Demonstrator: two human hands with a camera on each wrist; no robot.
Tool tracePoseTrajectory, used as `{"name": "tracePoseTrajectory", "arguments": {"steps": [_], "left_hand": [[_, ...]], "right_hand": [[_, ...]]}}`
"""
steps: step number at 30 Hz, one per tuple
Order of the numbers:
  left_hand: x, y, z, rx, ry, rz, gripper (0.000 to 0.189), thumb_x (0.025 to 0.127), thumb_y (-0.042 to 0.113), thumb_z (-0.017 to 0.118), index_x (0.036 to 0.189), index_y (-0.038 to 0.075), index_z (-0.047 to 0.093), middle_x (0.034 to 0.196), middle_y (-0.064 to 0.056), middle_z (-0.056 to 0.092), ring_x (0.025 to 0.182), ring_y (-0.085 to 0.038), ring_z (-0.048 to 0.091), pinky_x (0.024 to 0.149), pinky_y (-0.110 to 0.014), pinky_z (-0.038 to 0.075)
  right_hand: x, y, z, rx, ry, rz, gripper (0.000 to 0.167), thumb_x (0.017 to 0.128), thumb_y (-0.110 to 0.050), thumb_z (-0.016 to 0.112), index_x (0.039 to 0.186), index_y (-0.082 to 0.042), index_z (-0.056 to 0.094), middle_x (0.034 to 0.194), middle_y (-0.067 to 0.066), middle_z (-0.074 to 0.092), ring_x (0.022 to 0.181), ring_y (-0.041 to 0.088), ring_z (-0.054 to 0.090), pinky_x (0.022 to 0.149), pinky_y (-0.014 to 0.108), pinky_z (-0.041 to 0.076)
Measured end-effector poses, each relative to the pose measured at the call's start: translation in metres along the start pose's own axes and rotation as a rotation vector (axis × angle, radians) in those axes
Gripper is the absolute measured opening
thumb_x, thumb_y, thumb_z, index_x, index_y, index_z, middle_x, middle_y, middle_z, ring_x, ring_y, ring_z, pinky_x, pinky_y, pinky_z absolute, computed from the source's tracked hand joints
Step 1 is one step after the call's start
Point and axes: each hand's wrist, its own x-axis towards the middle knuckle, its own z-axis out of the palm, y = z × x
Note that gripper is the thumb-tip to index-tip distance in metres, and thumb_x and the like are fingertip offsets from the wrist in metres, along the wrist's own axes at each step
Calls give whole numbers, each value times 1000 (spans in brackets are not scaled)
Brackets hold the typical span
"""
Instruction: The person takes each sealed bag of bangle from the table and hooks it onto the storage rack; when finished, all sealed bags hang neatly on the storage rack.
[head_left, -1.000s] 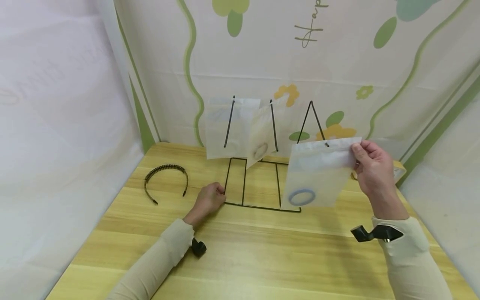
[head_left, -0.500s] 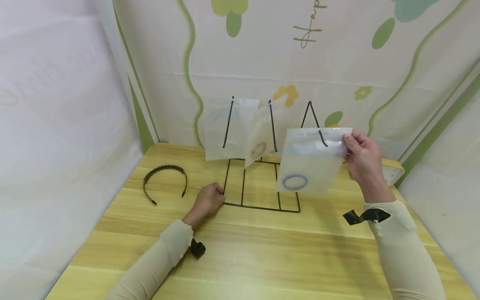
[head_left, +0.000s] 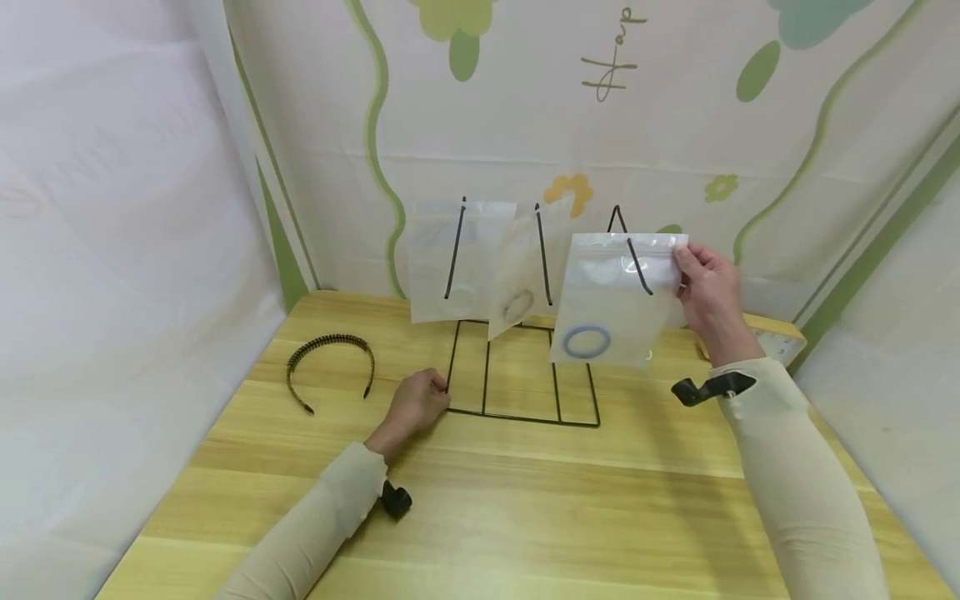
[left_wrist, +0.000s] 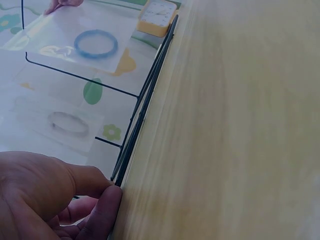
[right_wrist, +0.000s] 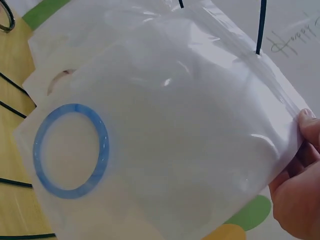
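At the right of the head view my right hand pinches the upper corner of a translucent zip bag between thumb and fingers. Inside that bag lies a blue bangle. The right prong of a black wire rack passes through the bag's top, and its front end sticks out before the bag. My left hand pinches the front left corner of the rack's base, down on the table. Two similar bags hang on the other prongs: a left bag and a middle bag with a brownish ring.
A dark coiled headband lies on the wooden table left of the rack. Behind my right wrist stands a yellow-framed clock, partly hidden. Printed fabric walls rise close behind the rack and on both sides.
My right hand has moved back, up and slightly left, sliding the bag from the prong's front end farther along it. The left hand stays on the rack's base.
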Motion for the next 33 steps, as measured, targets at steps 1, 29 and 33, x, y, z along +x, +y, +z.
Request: {"name": "tracePoseTrajectory", "arguments": {"steps": [1, 29, 33], "left_hand": [[0, 0, 0, 1, 0, -1, 14, 85, 7, 69, 98, 3, 65, 85, -4, 67, 75, -16, 62, 67, -31, 54], [-2, 4, -4, 6, -1, 28, 14, 85, 6, 69, 98, 1, 65, 84, -5, 67, 73, -16, 62, 65, -30, 53], [-4, 5, -5, 8, -3, 18, 14, 85, 6, 69, 98, 1, 66, 84, -5, 66, 72, -16, 61, 66, -31, 53]], "right_hand": [[4, 1, 0, 9, 5, 6, 20, 88, -17, 71, 103, -4, 70, 105, 3, 67, 92, 15, 61, 71, 23, 53], [56, 3, 23, 128, 188, 36, 7, 87, -12, 72, 85, -6, 69, 81, 2, 66, 73, 12, 62, 58, 23, 52], [57, 4, 22, 140, 189, 37, 9, 85, -13, 74, 86, -6, 68, 82, 2, 67, 73, 12, 63, 58, 23, 52]]}}
